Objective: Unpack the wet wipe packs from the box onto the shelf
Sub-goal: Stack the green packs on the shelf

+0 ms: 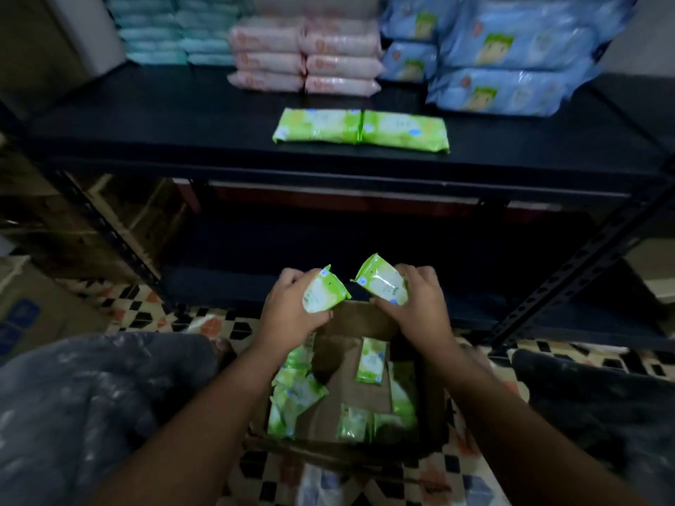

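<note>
My left hand (pixel 288 308) grips a green wet wipe pack (pixel 323 291) above the far edge of the open cardboard box (pixel 350 381). My right hand (pixel 420 304) grips a second green pack (pixel 383 281) beside it. Both packs are tilted, lifted clear of the box. Several more green packs (pixel 292 399) lie loose inside the box on the floor between my knees. Two green packs (pixel 361 131) lie side by side on the black shelf (pixel 182 122) ahead.
At the back of the shelf stand stacks of teal packs (pixel 171 31), pink packs (pixel 303 56) and blue packs (pixel 504 60). Black perforated shelf uprights (pixel 569 283) slant on both sides. A dark lower shelf sits behind the box. Cardboard boxes (pixel 29 315) stand at left.
</note>
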